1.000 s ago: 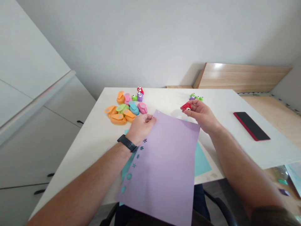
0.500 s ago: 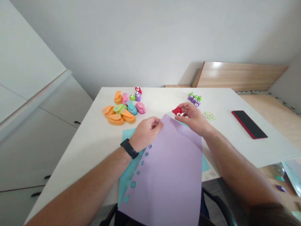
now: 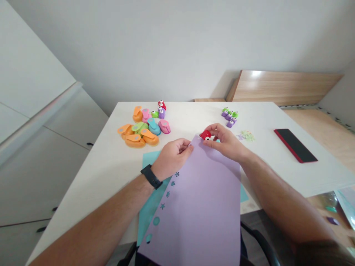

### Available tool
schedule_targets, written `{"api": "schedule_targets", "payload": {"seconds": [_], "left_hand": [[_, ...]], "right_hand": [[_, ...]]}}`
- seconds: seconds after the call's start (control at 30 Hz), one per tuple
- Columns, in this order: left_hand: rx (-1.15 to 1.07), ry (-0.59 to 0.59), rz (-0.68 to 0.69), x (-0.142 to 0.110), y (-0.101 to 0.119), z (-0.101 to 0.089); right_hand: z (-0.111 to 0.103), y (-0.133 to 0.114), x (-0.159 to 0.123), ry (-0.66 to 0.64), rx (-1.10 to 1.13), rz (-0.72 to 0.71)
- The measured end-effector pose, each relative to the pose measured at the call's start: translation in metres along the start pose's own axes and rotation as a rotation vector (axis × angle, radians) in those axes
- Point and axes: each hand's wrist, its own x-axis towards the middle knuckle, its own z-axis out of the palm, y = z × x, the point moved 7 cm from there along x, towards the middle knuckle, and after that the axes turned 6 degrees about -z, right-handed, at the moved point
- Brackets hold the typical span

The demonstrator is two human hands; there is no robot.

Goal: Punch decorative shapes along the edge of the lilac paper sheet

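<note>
A lilac paper sheet with a row of punched shapes along its left edge lies over a teal sheet on the white table. My left hand, with a black watch on the wrist, pinches the lilac sheet's far left corner. My right hand holds a small red paper punch at the sheet's far edge, just right of that corner.
A heap of orange, pink, teal and green punches sits at the far left, a small cluster of green and purple punches at the far right. Paper bits and a black phone lie to the right.
My right hand has carried the red punch leftward and nearer, from beside the green and purple cluster to the lilac sheet's far edge. My left hand kept its hold on the corner.
</note>
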Motion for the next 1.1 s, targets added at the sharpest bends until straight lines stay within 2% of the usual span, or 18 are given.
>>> {"api": "schedule_targets", "payload": {"seconds": [0.33,0.53,0.83,1.1], "left_hand": [[0.009,0.016,0.007,0.000,0.003,0.000],[0.017,0.003,0.019,-0.001,0.005,0.001],[0.024,-0.002,0.030,-0.001,0.003,0.002],[0.024,-0.010,0.035,-0.002,0.004,0.002]], "right_hand": [[0.007,-0.001,-0.003,-0.068,-0.037,0.010],[0.009,-0.006,-0.004,-0.127,-0.132,0.028],[0.011,-0.011,-0.005,-0.144,-0.087,0.075],[0.012,-0.010,-0.006,-0.162,-0.087,0.051]]}}
